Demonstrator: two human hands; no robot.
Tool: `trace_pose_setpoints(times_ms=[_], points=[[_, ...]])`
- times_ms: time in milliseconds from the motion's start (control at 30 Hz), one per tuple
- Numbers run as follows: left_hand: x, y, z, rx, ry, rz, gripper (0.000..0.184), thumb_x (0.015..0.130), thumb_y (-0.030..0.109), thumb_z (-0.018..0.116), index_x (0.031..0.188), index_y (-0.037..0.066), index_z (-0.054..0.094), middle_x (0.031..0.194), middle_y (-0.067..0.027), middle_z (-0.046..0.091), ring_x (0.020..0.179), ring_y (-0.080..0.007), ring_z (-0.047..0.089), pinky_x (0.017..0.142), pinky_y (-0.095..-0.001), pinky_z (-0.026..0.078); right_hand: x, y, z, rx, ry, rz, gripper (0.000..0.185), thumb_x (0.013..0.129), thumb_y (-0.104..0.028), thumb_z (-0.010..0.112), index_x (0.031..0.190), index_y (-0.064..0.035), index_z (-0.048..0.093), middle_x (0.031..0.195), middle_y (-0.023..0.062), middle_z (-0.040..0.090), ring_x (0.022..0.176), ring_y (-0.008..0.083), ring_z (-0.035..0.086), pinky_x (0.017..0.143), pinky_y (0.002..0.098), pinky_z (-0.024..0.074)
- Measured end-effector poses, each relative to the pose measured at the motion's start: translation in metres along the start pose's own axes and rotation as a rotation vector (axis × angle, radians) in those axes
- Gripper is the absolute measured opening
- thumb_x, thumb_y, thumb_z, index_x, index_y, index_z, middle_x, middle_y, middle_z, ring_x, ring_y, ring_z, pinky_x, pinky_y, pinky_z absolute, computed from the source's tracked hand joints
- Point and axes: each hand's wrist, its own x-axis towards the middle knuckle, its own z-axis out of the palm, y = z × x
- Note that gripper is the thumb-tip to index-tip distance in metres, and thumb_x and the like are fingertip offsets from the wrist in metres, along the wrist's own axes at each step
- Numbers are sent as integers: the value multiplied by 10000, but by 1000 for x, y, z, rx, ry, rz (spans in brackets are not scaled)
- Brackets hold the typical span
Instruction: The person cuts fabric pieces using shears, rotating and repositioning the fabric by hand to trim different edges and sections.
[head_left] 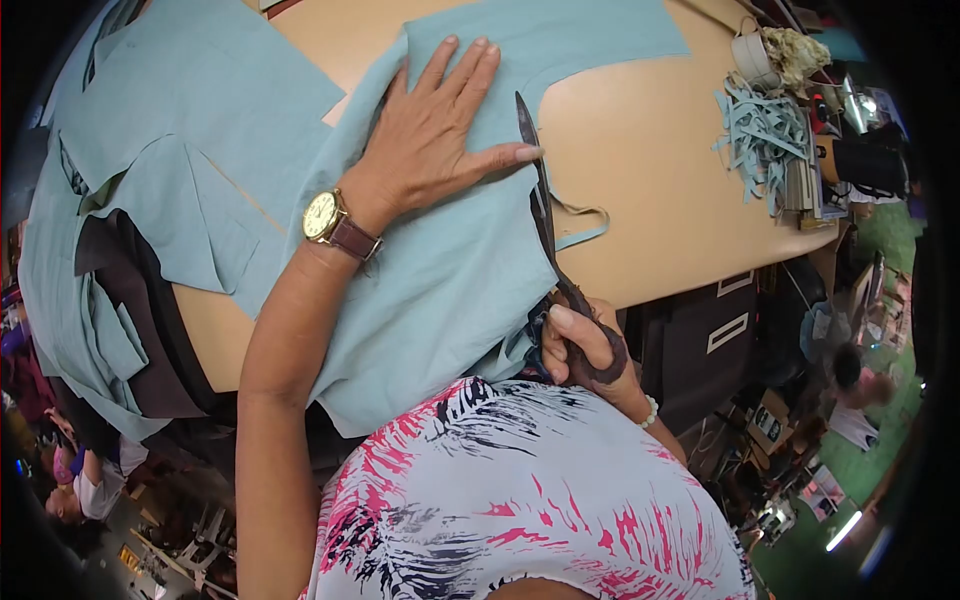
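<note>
My left hand [430, 135], with a watch [322, 216] on the wrist, lies flat with spread fingers on a light blue-green cloth [430, 290]. Its thumb tip meets or overlaps the upper blade of a pair of dark scissors [545, 215]; I cannot tell if they touch. My right hand [590, 350] is wrapped round the scissors' handles at the table's near edge. The blades point away from me along the cloth's right edge. Beside them a narrow cut strip [583, 238] curls on the table. The cloth's near part hangs over the edge against my body.
More blue-green cloth pieces [200, 70] and a dark fabric [135, 310] cover the table's left. A heap of thin cloth scraps [760, 130] lies at the right end of the tan table [660, 180]. Dark drawers [715, 320] stand below. A person [90, 490] is at lower left.
</note>
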Motion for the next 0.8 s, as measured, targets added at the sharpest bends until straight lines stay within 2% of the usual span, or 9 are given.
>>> trace_pose_setpoints(times_ms=[167,267,367,567,667,800], points=[[-5,4,-1,-31,-5,-39,667,878,423,403,1390,44,203,1436,-118,241,1335,-310,180,1041,-553,154,-2,5,1,-29,35,27,248,818,-207,587,682,-43,461,507,1,424,413,78,444,396,208,340],[-6,3,2,2,46,-18,631,844,356,404,1357,15,268,1405,-145,294,1303,-342,238,1016,-539,208,-1,5,0,-52,31,39,220,810,-185,586,700,-32,472,492,2,429,408,74,439,394,208,335],[-6,4,4,-4,56,-22,616,824,307,401,1353,16,278,1406,-146,294,1304,-343,237,1018,-530,206,-1,7,-1,-67,22,35,203,806,-173,582,724,-17,482,479,4,438,406,70,436,391,209,327],[-6,5,3,35,53,-22,613,811,302,405,1341,15,299,1405,-147,294,1299,-343,247,1014,-538,207,0,12,2,-77,16,22,185,808,-156,575,755,1,494,470,16,461,399,68,430,391,210,319],[-7,5,4,5,38,-41,595,841,284,377,1386,85,242,1450,-94,217,1336,-309,180,1020,-571,197,0,13,4,-82,21,13,172,808,-144,570,768,7,498,468,20,466,395,67,426,391,210,318],[-7,6,4,11,24,-48,594,835,279,372,1381,78,250,1447,-94,223,1331,-310,190,1016,-573,202,0,10,8,-102,24,7,171,807,-138,566,775,14,494,467,22,465,393,68,429,388,213,321]])
